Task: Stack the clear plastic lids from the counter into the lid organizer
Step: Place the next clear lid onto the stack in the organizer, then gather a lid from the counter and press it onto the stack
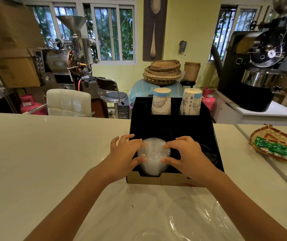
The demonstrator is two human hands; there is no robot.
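Observation:
A black lid organizer [172, 126] stands on the white counter ahead of me. In its front left slot sits a stack of clear plastic lids [154, 155]. My left hand [125, 152] grips the stack's left side and my right hand [185, 153] grips its right side, thumbs and fingers pressed on the rim. Loose clear lids [189, 218] lie on the counter near me, one [224, 218] partly under my right forearm and another [149, 234] at the bottom edge. The front right slot holds dark lids [208, 153].
Two stacks of printed paper cups [161, 101] [191, 101] stand in the organizer's rear slots. A woven tray [278, 145] with green packets lies on the counter at right. Beyond the counter are chairs, coffee roasters, baskets and pink gas cylinders.

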